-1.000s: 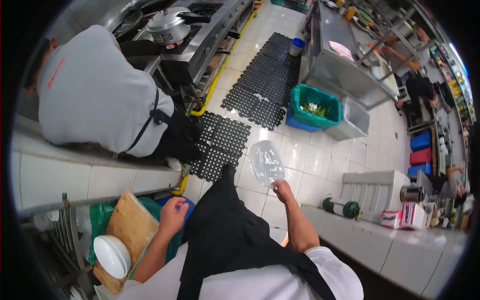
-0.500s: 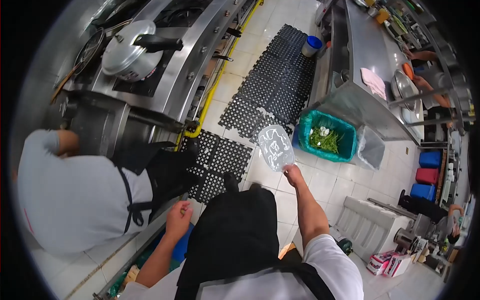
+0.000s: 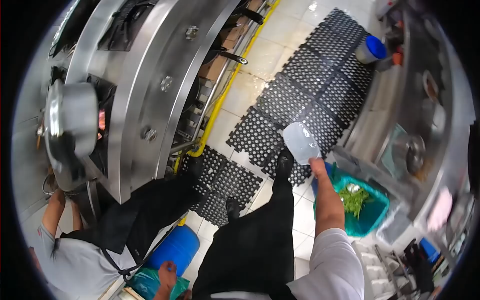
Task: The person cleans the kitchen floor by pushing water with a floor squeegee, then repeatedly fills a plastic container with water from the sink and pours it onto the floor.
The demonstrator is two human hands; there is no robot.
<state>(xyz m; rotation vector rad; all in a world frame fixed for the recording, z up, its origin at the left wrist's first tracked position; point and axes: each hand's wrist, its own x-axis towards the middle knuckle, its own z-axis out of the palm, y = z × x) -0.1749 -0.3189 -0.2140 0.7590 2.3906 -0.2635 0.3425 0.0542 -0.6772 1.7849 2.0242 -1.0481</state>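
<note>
My right hand [image 3: 318,167] grips the near edge of a translucent white plastic tray or lid [image 3: 301,142], held out in front of me above the black floor mats. Low in the view, my left hand [image 3: 168,273] hangs near a blue barrel [image 3: 172,250] and green plastic bags [image 3: 145,281]. Its fingers look curled, and whether anything is in them is too small to make out.
A co-worker [image 3: 70,265] in a grey shirt stands at the left by the stove [image 3: 142,100], which bears a large pot [image 3: 75,120]. To the right are a green-lined bin [image 3: 372,220] with green scraps, a steel counter [image 3: 415,95] and a blue-rimmed bucket [image 3: 371,50]. Perforated mats [image 3: 320,75] cover the aisle.
The view has moved forward along the aisle and turned. The stove and pot appear nearer, and the bin now lies beside my right forearm. My right hand still holds the tray or lid.
</note>
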